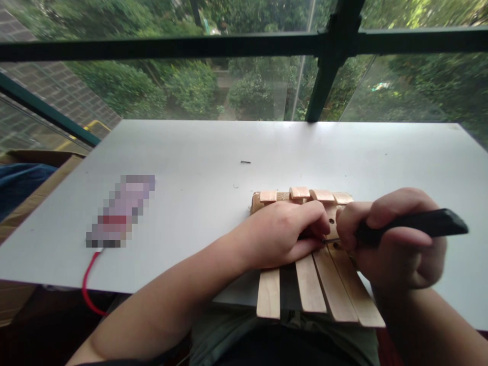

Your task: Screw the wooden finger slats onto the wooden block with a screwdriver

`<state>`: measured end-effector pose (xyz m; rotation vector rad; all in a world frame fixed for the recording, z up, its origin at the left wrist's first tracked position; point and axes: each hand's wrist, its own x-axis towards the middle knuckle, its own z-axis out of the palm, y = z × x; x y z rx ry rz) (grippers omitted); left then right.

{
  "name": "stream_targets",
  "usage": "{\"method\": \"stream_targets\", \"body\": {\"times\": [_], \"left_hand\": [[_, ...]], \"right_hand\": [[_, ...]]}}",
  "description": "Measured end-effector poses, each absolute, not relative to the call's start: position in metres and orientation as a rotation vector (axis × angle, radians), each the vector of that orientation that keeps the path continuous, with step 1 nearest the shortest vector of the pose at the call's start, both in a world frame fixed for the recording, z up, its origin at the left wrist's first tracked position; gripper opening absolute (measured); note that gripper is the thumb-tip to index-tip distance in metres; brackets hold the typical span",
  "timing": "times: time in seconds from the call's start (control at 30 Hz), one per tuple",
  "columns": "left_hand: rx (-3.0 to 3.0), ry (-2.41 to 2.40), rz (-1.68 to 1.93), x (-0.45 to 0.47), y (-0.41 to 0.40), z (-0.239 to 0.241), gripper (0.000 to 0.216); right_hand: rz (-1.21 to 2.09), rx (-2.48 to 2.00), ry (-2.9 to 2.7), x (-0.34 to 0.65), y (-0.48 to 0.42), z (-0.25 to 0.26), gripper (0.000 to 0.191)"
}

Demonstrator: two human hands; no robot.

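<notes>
My right hand [400, 239] is wrapped round the black handle of a screwdriver [415, 226]. Its thin metal shaft points left, towards the fingertips of my left hand [285, 231]. Those fingers are pinched together by the shaft's end, and what they hold is hidden. Both hands are over a wooden piece made of several flat slats [310, 287] lying across a rounded wooden bar [257, 202]. The slats overhang the table's near edge. Two dark round holes show in the slats between my hands. My left hand covers the middle of the piece.
A single screw or nail [245, 162] lies on the white table [190, 147] beyond the wooden piece. At the left is a blurred-out phone-like object [122, 208] with a red cable [86, 284] hanging over the edge. A cardboard box [53, 185] stands left; windows are behind.
</notes>
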<state>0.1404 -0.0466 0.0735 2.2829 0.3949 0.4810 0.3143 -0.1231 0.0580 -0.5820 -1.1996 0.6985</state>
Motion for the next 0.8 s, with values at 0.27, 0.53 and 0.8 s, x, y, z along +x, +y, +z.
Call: {"method": "stream_targets", "body": {"times": [0.27,0.53,0.8], "left_hand": [[2.293,0.416,0.528,0.1407,-0.0472,0.0715,0.006],[2.324,0.319,0.561,0.1406,-0.0431,0.0682,0.009],[2.375,0.224,0.610,0.1410,-0.0423,0.0676,0.008]], "right_hand": [[0.682,-0.592,-1.308,0.3132,-0.1195,0.0593,0.025],[0.644,-0.562,-1.322,0.3129,-0.1164,0.0548,0.029],[0.738,-0.583,-1.420,0.3114,-0.1203,0.0546,0.020]]}}
